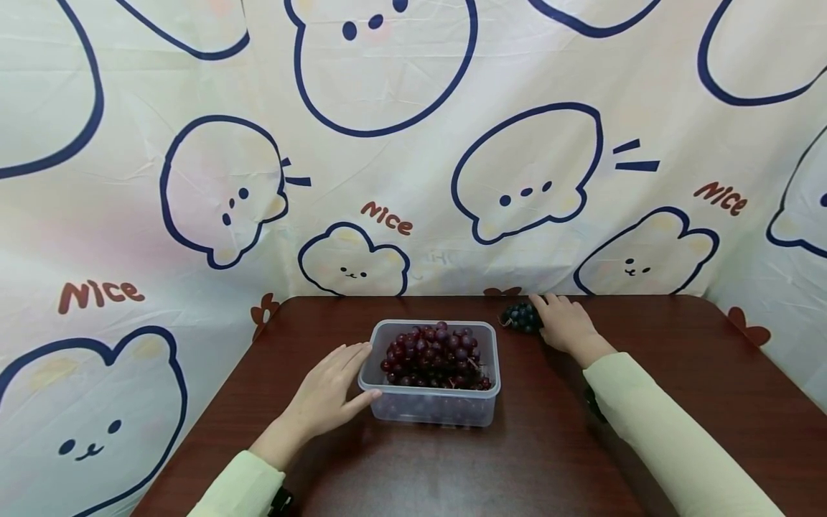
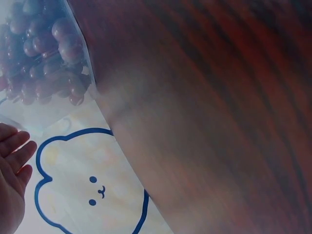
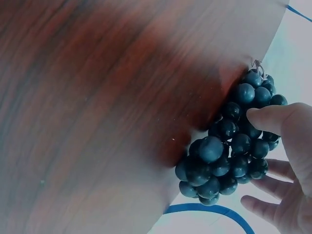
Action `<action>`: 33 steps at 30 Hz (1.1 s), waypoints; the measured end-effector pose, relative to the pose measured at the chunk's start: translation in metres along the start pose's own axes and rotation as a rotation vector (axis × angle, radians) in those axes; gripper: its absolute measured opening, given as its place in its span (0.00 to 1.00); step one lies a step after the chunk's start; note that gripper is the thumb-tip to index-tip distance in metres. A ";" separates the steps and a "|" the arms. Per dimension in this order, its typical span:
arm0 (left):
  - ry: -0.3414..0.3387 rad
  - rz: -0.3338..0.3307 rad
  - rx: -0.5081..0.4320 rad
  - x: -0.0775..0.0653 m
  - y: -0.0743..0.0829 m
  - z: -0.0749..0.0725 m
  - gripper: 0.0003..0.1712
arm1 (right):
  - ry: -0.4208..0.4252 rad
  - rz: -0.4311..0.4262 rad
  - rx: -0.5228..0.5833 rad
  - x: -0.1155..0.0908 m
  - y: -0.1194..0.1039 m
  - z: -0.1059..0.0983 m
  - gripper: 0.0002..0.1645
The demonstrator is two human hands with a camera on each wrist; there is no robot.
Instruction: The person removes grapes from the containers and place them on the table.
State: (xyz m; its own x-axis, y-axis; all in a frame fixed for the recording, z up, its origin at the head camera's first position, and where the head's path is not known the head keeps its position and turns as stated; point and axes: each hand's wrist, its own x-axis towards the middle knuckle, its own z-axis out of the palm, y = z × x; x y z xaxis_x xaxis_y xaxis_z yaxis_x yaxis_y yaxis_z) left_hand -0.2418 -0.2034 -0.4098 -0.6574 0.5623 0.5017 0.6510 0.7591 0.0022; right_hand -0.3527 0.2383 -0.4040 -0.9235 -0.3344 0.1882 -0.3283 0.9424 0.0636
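A clear plastic container (image 1: 433, 408) stands on the table with a heap of red grapes (image 1: 434, 353) inside. My left hand (image 1: 332, 388) rests against its left side, fingers straight along the rim and thumb at the front left corner. The left wrist view shows the red grapes (image 2: 41, 53) through the container wall, with part of my left hand (image 2: 12, 170) below. Near the table's back edge, my right hand (image 1: 568, 324) holds a bunch of dark grapes (image 1: 520, 317). In the right wrist view, its thumb lies over the dark grapes (image 3: 239, 141) while some fingers are hidden behind them.
The dark wooden table (image 1: 452, 474) ends just behind the dark grapes. A pale curtain (image 1: 400, 172) printed with cartoon bears hangs along the back and both sides.
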 end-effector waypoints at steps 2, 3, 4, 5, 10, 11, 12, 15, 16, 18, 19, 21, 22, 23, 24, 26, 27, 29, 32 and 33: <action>0.004 0.002 -0.001 0.000 0.000 0.000 0.43 | -0.005 0.002 0.002 0.000 0.001 0.000 0.40; 0.006 0.005 -0.001 0.000 0.000 0.000 0.43 | -0.006 0.003 0.003 0.001 0.001 0.000 0.41; 0.008 0.008 0.000 -0.001 -0.001 0.001 0.43 | -0.005 0.003 0.002 0.000 0.001 -0.001 0.41; 0.011 0.012 0.002 -0.001 -0.001 0.001 0.43 | -0.003 0.002 0.001 0.000 0.001 -0.001 0.41; 0.017 0.025 0.011 -0.001 -0.002 0.002 0.44 | 0.024 -0.013 -0.012 -0.001 0.002 -0.001 0.43; 0.019 0.026 0.010 -0.001 -0.002 0.002 0.45 | 0.030 -0.015 -0.009 -0.002 0.002 -0.001 0.43; 0.021 0.028 0.011 -0.001 -0.002 0.003 0.45 | 0.035 -0.017 -0.007 -0.002 0.002 -0.001 0.43; 0.023 0.029 0.012 -0.001 -0.002 0.003 0.45 | 0.056 -0.024 0.003 -0.003 0.002 -0.002 0.43; 0.023 0.029 0.013 -0.001 -0.002 0.004 0.44 | 0.063 -0.027 0.007 -0.004 0.002 -0.003 0.43; 0.024 0.030 0.017 -0.002 -0.002 0.004 0.44 | 0.079 -0.036 0.014 -0.005 0.001 -0.005 0.43; 0.023 0.029 0.015 -0.002 -0.002 0.004 0.44 | 0.089 -0.042 0.018 -0.005 0.000 -0.007 0.43; 0.023 0.029 0.015 -0.001 -0.002 0.004 0.44 | 0.109 -0.052 0.028 -0.006 -0.002 -0.011 0.42; 0.023 0.030 0.013 -0.001 -0.002 0.004 0.44 | 0.120 -0.058 0.034 -0.007 -0.003 -0.014 0.43; 0.022 0.030 0.011 -0.001 -0.002 0.003 0.45 | 0.130 -0.064 0.040 -0.008 -0.004 -0.016 0.43; 0.022 0.030 0.011 -0.001 -0.002 0.004 0.45 | 0.141 -0.071 0.044 -0.009 -0.005 -0.019 0.42; 0.024 0.031 0.011 -0.001 -0.002 0.004 0.45 | 0.161 -0.079 0.053 -0.011 -0.008 -0.024 0.43; 0.024 0.031 0.010 -0.001 -0.002 0.004 0.45 | 0.169 -0.083 0.057 -0.012 -0.009 -0.026 0.43; 0.025 0.032 0.012 -0.001 -0.003 0.004 0.45 | 0.186 -0.090 0.060 -0.013 -0.012 -0.030 0.43; 0.028 0.034 0.011 0.000 -0.003 0.004 0.45 | 0.218 -0.103 0.069 -0.015 -0.017 -0.033 0.43; 0.028 0.034 0.009 0.000 -0.002 0.003 0.45 | 0.228 -0.110 0.071 -0.016 -0.018 -0.035 0.43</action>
State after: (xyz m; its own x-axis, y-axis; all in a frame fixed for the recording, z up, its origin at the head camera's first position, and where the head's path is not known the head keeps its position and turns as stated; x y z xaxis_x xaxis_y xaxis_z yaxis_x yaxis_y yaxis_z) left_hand -0.2447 -0.2041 -0.4128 -0.6240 0.5789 0.5249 0.6695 0.7425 -0.0230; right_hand -0.3252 0.2263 -0.3739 -0.8152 -0.4183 0.4007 -0.4452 0.8950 0.0285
